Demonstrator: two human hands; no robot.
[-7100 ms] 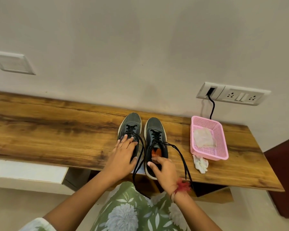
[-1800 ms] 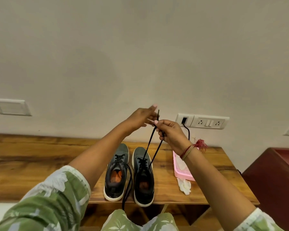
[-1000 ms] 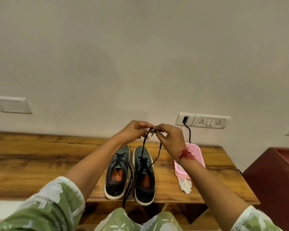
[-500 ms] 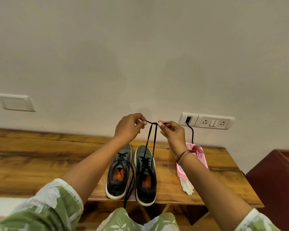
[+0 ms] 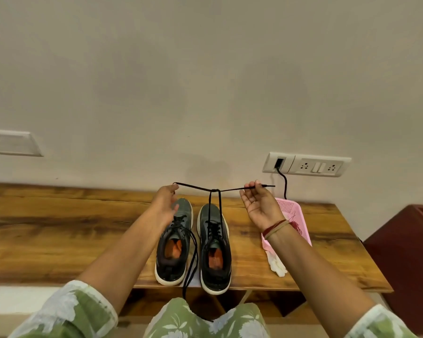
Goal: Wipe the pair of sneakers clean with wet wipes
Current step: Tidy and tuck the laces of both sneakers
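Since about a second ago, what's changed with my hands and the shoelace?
Your left hand and right hand moved apart sideways, pulling the lace ends out level from a crossing above the sneaker nearer the pink basket. Both still pinch the ends. Both sneakers, the basket and the crumpled wipe stayed put.

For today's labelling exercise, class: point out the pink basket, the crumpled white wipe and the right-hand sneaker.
pink basket (image 5: 288,206): head view, far mesh wall.
crumpled white wipe (image 5: 276,263): head view, its middle.
right-hand sneaker (image 5: 216,276): head view, heel of the upper.
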